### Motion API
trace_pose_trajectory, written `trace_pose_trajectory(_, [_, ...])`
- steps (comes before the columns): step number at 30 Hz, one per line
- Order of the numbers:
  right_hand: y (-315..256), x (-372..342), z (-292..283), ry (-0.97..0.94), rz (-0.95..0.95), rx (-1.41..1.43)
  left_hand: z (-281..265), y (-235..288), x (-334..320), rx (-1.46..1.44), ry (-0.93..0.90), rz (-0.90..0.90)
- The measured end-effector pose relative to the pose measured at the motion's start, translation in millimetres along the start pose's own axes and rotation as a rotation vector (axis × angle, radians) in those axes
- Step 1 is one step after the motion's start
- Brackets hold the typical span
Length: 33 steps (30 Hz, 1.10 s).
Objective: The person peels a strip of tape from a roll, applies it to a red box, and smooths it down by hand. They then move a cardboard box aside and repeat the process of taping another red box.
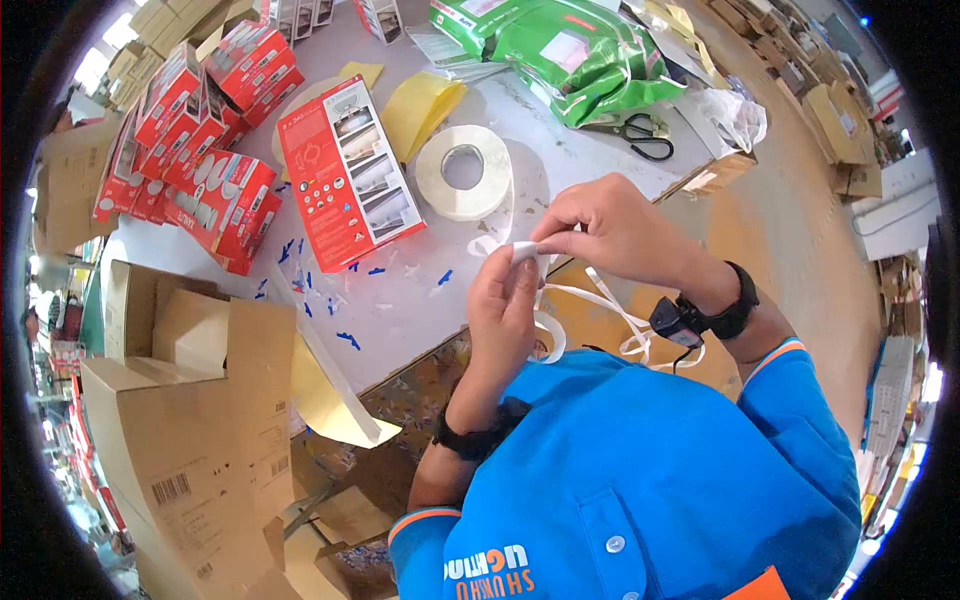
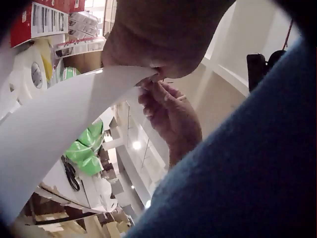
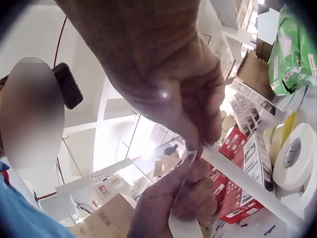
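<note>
A white strip runs up to both hands, which meet at chest height just off the table's edge. My left hand grips a white piece of the strip between thumb and fingers. From the other side my right hand pinches the same piece, its fingertips touching or nearly touching the left ones. In the right wrist view the strip slants between the hands and the tape roll. That roll lies flat on the table. Loose white strips hang below the hands.
A red printed box lies left of the roll, with stacked red boxes farther left. Green plastic packaging and black scissors sit at the back right. Small blue pieces litter the table. A cardboard box stands front left.
</note>
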State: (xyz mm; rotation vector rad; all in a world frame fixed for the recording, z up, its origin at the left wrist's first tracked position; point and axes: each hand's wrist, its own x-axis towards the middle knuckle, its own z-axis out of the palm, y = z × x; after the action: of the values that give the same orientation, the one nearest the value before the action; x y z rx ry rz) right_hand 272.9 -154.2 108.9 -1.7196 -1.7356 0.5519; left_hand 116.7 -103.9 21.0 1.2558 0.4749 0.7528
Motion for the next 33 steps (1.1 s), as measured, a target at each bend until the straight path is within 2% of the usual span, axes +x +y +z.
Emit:
trace_pose_trajectory(3, [4, 3, -12, -0.134, 0.170, 0.239, 5, -4, -1, 0.270, 0.007, 0.183])
trace_pose_trajectory(6, [17, 7, -13, -0.239, 0.200, 0.374, 8, -6, -5, 0.287, 0.026, 0.190])
trace_pose_trajectory(9, [24, 14, -9, -0.334, 0.332, 0.498, 4, -3, -9, 0.219, 0.036, 0.071])
trace_pose_trajectory(12, [37, 20, 5, -0.315, 0.425, 0.762, -3, 2, -7, 0.049, 0.103, -0.053])
trace_pose_trajectory(15, [24, 23, 10, -0.230, 0.194, 0.568, -13, 2, -2, -0.099, 0.153, -0.114])
trace_pose_trajectory(18, [5, 34, 12, -0.098, -0.040, 0.152, -25, 10, 7, -0.086, 0.145, -0.129])
trace_pose_trajectory(19, [2, 38, 16, -0.076, -0.038, 0.118, -30, 12, 10, -0.082, 0.141, -0.141])
trace_pose_trajectory(22, [-6, 53, 22, -0.036, 0.011, 0.069, -46, 20, 24, 0.141, 0.132, 0.023])
trace_pose_trajectory(24, [-14, 63, 24, -0.025, 0.100, 0.127, -60, 20, 36, 0.367, 0.122, 0.207])
trace_pose_trajectory(25, [-16, 67, 27, 0.018, 0.046, 0.072, -66, 20, 41, 0.478, 0.117, 0.301])
trace_pose_trajectory(27, [-20, 76, 34, 0.101, -0.061, -0.041, -75, 27, 46, 0.464, 0.103, 0.206])
trace_pose_trajectory(28, [-22, 80, 36, 0.101, -0.042, -0.051, -79, 30, 49, 0.457, 0.094, 0.159])
trace_pose_trajectory(33, [-32, 99, 37, 0.039, 0.155, 0.033, -103, 41, 63, 0.467, -0.035, 0.203])
